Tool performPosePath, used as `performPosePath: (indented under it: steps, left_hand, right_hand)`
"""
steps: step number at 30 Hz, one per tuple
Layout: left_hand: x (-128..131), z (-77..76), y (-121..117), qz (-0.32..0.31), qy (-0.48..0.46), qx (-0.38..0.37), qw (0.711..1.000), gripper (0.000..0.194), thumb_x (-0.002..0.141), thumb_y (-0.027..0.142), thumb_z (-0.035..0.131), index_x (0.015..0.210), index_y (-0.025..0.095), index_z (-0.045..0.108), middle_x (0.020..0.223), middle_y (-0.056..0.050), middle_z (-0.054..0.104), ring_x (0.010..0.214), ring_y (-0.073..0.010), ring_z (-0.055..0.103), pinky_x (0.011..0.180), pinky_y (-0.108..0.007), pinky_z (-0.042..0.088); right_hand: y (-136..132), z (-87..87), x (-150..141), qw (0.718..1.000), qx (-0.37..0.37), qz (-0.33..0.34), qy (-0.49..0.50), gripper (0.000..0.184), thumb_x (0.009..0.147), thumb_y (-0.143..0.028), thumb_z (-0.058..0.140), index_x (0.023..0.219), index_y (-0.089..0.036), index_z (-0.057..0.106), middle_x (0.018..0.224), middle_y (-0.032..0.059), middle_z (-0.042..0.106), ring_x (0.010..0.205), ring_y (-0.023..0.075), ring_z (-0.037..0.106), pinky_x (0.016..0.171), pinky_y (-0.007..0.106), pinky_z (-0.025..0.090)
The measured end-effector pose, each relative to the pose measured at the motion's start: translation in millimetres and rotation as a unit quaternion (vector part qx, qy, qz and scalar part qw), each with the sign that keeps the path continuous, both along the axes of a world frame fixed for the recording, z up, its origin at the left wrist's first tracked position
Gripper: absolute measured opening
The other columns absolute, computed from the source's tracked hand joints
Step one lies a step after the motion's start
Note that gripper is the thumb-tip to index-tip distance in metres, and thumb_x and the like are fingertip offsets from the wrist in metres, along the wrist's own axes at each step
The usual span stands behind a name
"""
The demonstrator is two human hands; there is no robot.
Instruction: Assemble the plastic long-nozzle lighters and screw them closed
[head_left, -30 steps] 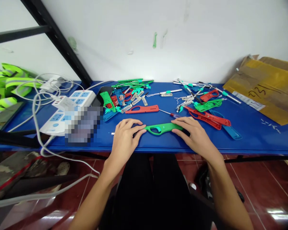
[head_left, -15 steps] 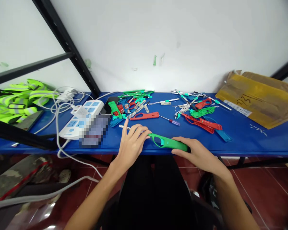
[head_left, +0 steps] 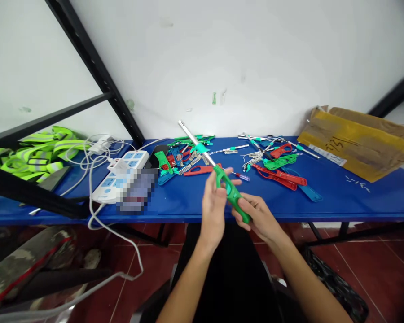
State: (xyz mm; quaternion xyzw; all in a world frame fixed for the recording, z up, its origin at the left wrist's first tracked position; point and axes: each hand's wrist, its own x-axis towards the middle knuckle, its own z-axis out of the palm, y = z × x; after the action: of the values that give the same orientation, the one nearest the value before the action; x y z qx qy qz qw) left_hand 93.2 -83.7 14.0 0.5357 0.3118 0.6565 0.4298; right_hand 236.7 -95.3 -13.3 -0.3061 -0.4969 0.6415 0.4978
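A green long-nosed lighter (head_left: 234, 196) is raised in front of me above the table's front edge. Its silver metal tube (head_left: 190, 133) points up and to the left, with a teal band part way along. My right hand (head_left: 261, 220) grips the lower end of the handle, thumb on top. My left hand (head_left: 214, 211) closes around the trigger loop, its thumb on the near side and some fingertips showing behind. Beyond the hands lie a red handle shell (head_left: 198, 170) and a screwdriver (head_left: 241, 176) on the blue table (head_left: 188, 204).
Loose lighter parts lie at the back: one pile centre-left, another right with red shells (head_left: 283, 177) and a blue shell (head_left: 310, 193). A power strip (head_left: 134, 159) and a blurred-out object (head_left: 138, 190) are left. A cardboard box (head_left: 360, 143) stands right. Reflective straps (head_left: 40, 157) lie far left.
The lighter has swung from nearly level to tilted, tube end up. My left hand has shifted right, from the tube to the trigger loop. My right hand still holds the handle.
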Motion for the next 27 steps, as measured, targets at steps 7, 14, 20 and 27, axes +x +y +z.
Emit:
performPosePath:
  steps: [7, 14, 20, 27]
  left_hand:
    - [19, 16.1, 12, -0.090, -0.083, -0.095, 0.988, 0.039, 0.111, 0.057, 0.057, 0.101, 0.020, 0.064, 0.071, 0.005, 0.066, 0.061, -0.0117, 0.072, 0.081, -0.029, 0.064]
    - [25, 21.6, 23, -0.136, -0.067, -0.102, 0.983, 0.042, 0.109, 0.060, 0.059, 0.098, 0.019, 0.064, 0.087, -0.005, 0.080, 0.075, -0.0185, 0.080, 0.080, -0.031, 0.066]
    - [36, 9.1, 41, -0.256, -0.144, -0.123, 0.948, 0.043, 0.105, 0.058, 0.065, 0.111, 0.017, 0.074, 0.125, -0.016, 0.084, 0.098, -0.0275, 0.085, 0.088, -0.035, 0.066]
    - [60, -6.9, 40, -0.247, -0.216, -0.131, 0.935, 0.055, 0.102, 0.071, 0.064, 0.089, 0.018, 0.066, 0.069, -0.004, 0.078, 0.062, -0.0209, 0.078, 0.070, -0.034, 0.067]
  right_hand:
    - [1, -13.4, -3, 1.000, 0.013, 0.020, 0.019, 0.042, 0.106, -0.058, 0.069, 0.093, -0.020, 0.058, 0.071, -0.0023, 0.062, 0.047, 0.0087, 0.053, 0.046, 0.022, 0.037]
    - [1, -6.7, 7, 0.998, 0.035, 0.023, -0.044, 0.056, 0.109, -0.072, 0.050, 0.093, -0.020, 0.061, 0.060, -0.0004, 0.064, 0.043, 0.0139, 0.057, 0.044, 0.025, 0.041]
    - [1, 6.0, 29, 0.932, 0.152, -0.153, -0.290, 0.056, 0.113, -0.063, 0.048, 0.078, -0.021, 0.060, 0.056, -0.0002, 0.065, 0.047, 0.0133, 0.058, 0.054, 0.026, 0.042]
    - [-5, -1.7, 40, 0.776, 0.339, -0.296, -0.442, 0.040, 0.117, -0.042, 0.048, 0.091, -0.021, 0.071, 0.052, -0.0036, 0.063, 0.039, 0.0133, 0.058, 0.049, 0.026, 0.039]
